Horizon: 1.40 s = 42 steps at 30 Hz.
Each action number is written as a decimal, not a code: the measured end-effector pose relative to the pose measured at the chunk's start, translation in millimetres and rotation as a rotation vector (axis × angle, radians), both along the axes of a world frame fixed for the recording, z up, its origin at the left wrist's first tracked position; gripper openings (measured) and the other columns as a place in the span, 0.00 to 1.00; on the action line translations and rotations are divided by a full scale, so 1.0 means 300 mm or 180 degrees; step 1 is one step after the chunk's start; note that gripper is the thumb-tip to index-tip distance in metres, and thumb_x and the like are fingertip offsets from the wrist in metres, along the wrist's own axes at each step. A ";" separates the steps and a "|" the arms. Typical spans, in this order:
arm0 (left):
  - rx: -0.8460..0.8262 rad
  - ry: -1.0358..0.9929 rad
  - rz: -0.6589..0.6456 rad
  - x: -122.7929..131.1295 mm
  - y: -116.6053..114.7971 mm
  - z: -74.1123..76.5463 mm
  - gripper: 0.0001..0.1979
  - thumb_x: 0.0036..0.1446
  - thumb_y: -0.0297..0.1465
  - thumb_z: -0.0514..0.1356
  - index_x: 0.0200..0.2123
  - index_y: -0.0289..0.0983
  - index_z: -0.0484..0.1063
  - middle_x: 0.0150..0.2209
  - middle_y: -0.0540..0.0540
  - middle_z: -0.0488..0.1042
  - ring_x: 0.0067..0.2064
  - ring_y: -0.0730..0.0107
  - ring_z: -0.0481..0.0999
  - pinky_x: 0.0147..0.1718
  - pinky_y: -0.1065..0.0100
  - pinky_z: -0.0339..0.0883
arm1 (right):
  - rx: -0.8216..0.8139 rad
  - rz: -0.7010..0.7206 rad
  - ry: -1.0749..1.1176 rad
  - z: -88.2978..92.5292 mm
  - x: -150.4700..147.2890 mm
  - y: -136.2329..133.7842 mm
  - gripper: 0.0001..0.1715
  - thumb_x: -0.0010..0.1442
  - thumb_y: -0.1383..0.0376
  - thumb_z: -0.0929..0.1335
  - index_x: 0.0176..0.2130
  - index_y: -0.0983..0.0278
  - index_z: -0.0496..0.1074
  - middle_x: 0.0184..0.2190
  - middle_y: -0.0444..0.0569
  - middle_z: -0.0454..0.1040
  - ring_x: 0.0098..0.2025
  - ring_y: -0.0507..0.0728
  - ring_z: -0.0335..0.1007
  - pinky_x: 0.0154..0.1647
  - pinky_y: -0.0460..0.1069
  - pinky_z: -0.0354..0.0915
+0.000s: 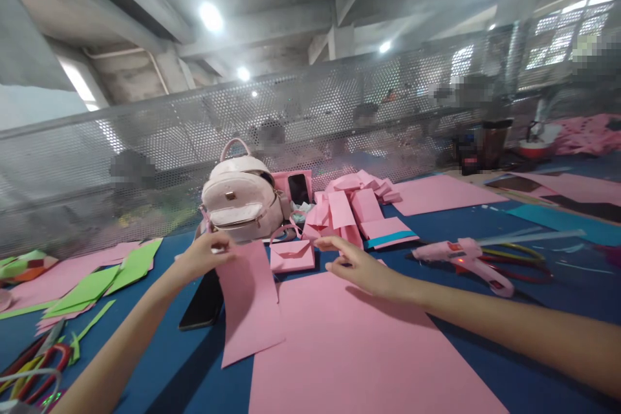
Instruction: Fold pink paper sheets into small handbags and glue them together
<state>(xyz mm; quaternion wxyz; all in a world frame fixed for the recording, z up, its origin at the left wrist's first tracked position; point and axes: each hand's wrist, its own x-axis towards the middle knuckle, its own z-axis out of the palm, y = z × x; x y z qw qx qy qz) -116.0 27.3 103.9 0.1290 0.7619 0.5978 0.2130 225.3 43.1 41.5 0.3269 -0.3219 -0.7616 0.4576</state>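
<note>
My left hand (pixel 206 253) pinches the upper left corner of a pink paper piece (pixel 250 310), which hangs slightly curled over the edge of a large pink sheet (pixel 349 349). Above that sheet's far part hovers my right hand (pixel 363 268), its fingers loosely bent and apart, holding nothing. Just left of its fingertips stands a small pink paper handbag (pixel 292 255) with a flap and a handle. A black phone (pixel 201 304) lies partly under the held piece.
Behind are a pale pink backpack (pixel 242 197), folded pink pieces (pixel 344 210) and an upright phone (pixel 297 188). A pink glue gun (pixel 463 259) lies at right. Scissors (pixel 43 362) and green paper strips (pixel 87 288) are at left. A perforated metal screen (pixel 315 116) crosses the back.
</note>
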 end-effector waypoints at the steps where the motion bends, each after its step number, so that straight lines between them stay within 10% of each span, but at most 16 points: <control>1: -0.0005 -0.0141 -0.0178 0.048 -0.005 0.026 0.10 0.50 0.37 0.60 0.23 0.37 0.72 0.27 0.49 0.74 0.33 0.66 0.72 0.33 0.70 0.65 | 0.0063 0.0072 -0.0015 0.027 -0.002 -0.006 0.25 0.61 0.60 0.67 0.57 0.59 0.66 0.61 0.54 0.65 0.59 0.62 0.64 0.58 0.59 0.62; 5: -0.0081 -0.0539 -0.0819 0.279 -0.008 0.100 0.07 0.50 0.34 0.63 0.26 0.36 0.75 0.27 0.50 0.75 0.33 0.66 0.74 0.34 0.70 0.66 | 0.0572 0.0241 -0.0341 0.148 -0.035 -0.008 0.34 0.55 0.54 0.73 0.58 0.59 0.66 0.49 0.51 0.74 0.49 0.61 0.71 0.47 0.53 0.67; 7: -0.0054 -0.0772 -0.1026 0.377 0.003 0.113 0.06 0.50 0.33 0.65 0.28 0.36 0.75 0.29 0.50 0.75 0.36 0.65 0.75 0.35 0.70 0.66 | 0.0782 0.0232 -0.0635 0.198 -0.040 0.000 0.23 0.52 0.54 0.74 0.46 0.61 0.75 0.36 0.48 0.76 0.38 0.59 0.72 0.39 0.51 0.67; 11: -0.0059 -0.1305 -0.1107 0.461 0.018 0.057 0.20 0.48 0.34 0.67 0.46 0.36 0.71 0.43 0.44 0.75 0.45 0.61 0.75 0.40 0.68 0.68 | 0.0566 0.0085 -0.0725 0.227 0.028 0.011 0.17 0.59 0.54 0.68 0.35 0.65 0.74 0.23 0.44 0.69 0.24 0.53 0.66 0.23 0.46 0.61; 15: -0.0761 -0.1352 -0.1212 0.433 -0.030 -0.095 0.18 0.47 0.40 0.68 0.36 0.34 0.71 0.28 0.50 0.72 0.29 0.69 0.73 0.29 0.71 0.66 | 0.0299 0.0021 -0.0822 0.162 0.179 -0.018 0.18 0.63 0.54 0.62 0.40 0.65 0.73 0.30 0.47 0.74 0.30 0.54 0.71 0.25 0.45 0.64; 19: -0.1152 -0.1140 -0.1119 0.403 -0.104 -0.213 0.15 0.47 0.38 0.69 0.31 0.35 0.70 0.21 0.57 0.63 0.23 0.76 0.64 0.23 0.74 0.59 | 0.0140 0.0401 -0.1397 0.088 0.304 -0.076 0.13 0.55 0.60 0.69 0.23 0.63 0.68 0.19 0.43 0.70 0.23 0.53 0.67 0.22 0.45 0.59; 23: -0.1041 -0.0832 -0.1099 0.430 -0.121 -0.237 0.07 0.48 0.32 0.66 0.28 0.36 0.74 0.25 0.53 0.68 0.28 0.72 0.66 0.27 0.72 0.58 | 0.0461 0.0129 -0.1638 0.044 0.311 -0.092 0.02 0.54 0.67 0.67 0.31 0.61 0.72 0.28 0.45 0.75 0.31 0.57 0.70 0.30 0.48 0.61; 27: -0.0768 -0.0629 -0.1123 0.484 -0.099 -0.254 0.09 0.49 0.24 0.61 0.35 0.37 0.77 0.33 0.48 0.75 0.34 0.66 0.72 0.34 0.69 0.62 | 0.1268 -0.0137 -0.1762 -0.005 0.233 -0.057 0.26 0.53 0.70 0.67 0.53 0.60 0.69 0.47 0.51 0.76 0.47 0.62 0.71 0.46 0.52 0.64; 34: -0.0134 -0.0265 -0.0960 0.521 -0.145 -0.329 0.18 0.56 0.19 0.54 0.46 0.39 0.74 0.40 0.45 0.73 0.40 0.63 0.72 0.39 0.65 0.65 | 0.1632 0.0269 -0.1940 -0.070 0.141 -0.030 0.10 0.63 0.69 0.64 0.41 0.62 0.75 0.42 0.51 0.77 0.45 0.61 0.72 0.47 0.54 0.65; 42: 0.1471 0.0985 -0.1192 0.531 -0.212 -0.389 0.20 0.62 0.18 0.50 0.57 0.29 0.66 0.52 0.37 0.76 0.49 0.57 0.77 0.46 0.59 0.74 | 0.2157 0.0241 -0.1826 -0.164 0.137 -0.081 0.25 0.62 0.80 0.58 0.51 0.66 0.72 0.49 0.53 0.76 0.51 0.58 0.71 0.54 0.55 0.68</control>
